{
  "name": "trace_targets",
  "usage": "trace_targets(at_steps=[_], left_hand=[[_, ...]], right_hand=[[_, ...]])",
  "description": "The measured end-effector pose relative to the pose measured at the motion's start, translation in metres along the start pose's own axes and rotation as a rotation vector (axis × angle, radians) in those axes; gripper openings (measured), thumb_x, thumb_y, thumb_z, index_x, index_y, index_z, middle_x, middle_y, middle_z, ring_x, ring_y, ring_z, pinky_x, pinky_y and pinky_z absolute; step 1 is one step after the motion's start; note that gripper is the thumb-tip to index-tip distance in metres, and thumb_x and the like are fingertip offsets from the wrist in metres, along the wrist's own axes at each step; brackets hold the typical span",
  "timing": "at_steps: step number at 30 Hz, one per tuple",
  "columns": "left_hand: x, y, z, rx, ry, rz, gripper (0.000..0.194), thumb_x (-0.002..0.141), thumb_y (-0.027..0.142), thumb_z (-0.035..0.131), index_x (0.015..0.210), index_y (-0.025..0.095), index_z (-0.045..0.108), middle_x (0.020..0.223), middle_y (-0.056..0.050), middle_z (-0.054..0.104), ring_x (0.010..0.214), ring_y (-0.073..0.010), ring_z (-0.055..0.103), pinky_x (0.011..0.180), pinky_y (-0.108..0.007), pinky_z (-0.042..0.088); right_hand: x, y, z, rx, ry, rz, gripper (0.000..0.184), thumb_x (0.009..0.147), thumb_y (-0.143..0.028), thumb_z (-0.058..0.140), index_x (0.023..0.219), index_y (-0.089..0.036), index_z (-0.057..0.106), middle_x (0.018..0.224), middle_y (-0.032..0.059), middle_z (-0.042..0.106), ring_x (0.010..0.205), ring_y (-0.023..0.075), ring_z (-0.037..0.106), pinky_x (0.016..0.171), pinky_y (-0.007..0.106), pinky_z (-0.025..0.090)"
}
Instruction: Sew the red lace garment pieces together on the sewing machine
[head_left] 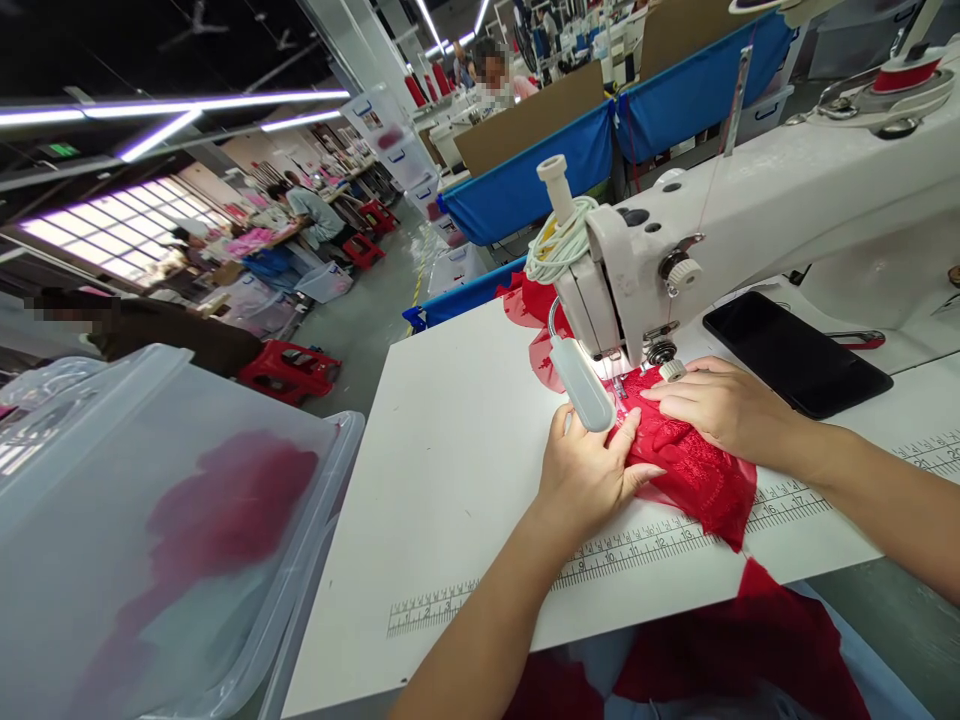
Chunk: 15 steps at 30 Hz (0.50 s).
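Red lace fabric (pixel 686 455) lies under the needle and presser foot of a white sewing machine (pixel 600 290). My left hand (pixel 589 465) grips its left edge just in front of the foot, thumb on top and some fingers hidden behind a grey lamp head (pixel 583 385). On the right side, my right hand (pixel 720 410) holds the lace down, its fingertips pressed to the cloth close to the needle. The near end of the fabric hangs toward the table edge, and more red cloth (pixel 750 640) lies over the lap. Behind the foot, sheer red pieces (pixel 536 320) spread on the table.
A black phone (pixel 796 352) lies right of my right hand, with red-handled snips (pixel 859 340) beside it. A printed ruler (pixel 435 605) runs along the front of the white table (pixel 420 470). At left stands a translucent bin (pixel 172 540) with red material inside. Other people work farther back.
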<state>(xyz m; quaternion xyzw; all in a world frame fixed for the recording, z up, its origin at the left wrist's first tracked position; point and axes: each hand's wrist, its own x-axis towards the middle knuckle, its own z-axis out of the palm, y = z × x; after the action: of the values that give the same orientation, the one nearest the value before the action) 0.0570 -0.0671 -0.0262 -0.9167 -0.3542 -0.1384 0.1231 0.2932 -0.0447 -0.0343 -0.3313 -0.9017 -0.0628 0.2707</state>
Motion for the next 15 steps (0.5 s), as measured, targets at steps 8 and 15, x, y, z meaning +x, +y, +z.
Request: trace_targets(at_steps=[8,15], left_hand=[[0.0058,-0.0030,-0.0049,-0.170,0.026,0.128,0.062,0.103,0.057,0.032,0.111,0.008,0.068,0.099,-0.016,0.066,0.089,-0.0264,0.061,0.073,-0.038,0.053],[0.0065,0.0040,-0.0058,-0.175,0.021,0.087,0.054,0.107,0.045,0.024,0.112,0.010,0.066,0.082,-0.009,0.061,0.070,-0.0198,0.056,0.061,-0.032,0.049]], right_hand=[[-0.0013,-0.0018,-0.0035,-0.031,0.019,-0.062,0.037,0.098,-0.006,0.037,0.112,-0.017,0.069,0.120,0.0082,0.074,0.107,0.0209,0.066,0.089,0.039,0.046],[-0.0065,-0.0034,-0.0033,0.075,-0.013,-0.129,0.031,0.100,-0.014,0.041,0.095,-0.021,0.071,0.100,0.0054,0.076,0.098,0.0192,0.066,0.090,0.038,0.044]])
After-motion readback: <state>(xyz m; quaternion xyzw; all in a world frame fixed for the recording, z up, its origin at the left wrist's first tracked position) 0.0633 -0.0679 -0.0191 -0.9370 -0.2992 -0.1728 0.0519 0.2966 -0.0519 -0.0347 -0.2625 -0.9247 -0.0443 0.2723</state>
